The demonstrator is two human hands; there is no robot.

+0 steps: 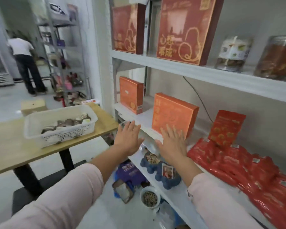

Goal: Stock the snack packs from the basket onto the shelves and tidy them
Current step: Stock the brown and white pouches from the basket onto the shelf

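Observation:
A white perforated basket with several dark and pale snack packs stands on a wooden table at the left. Red snack packs lie in a heap on the white middle shelf at the right, with one red pack upright behind them. My left hand hovers with straight fingers at the shelf's front edge, holding nothing. My right hand is flat with spread fingers in front of an orange box; I cannot tell whether it touches the box.
A second orange box stands further left on the same shelf. Large red boxes and two clear jars fill the upper shelf. Blue holders, bowls and packs lie on the lower shelf and floor. A person stands far left by metal racks.

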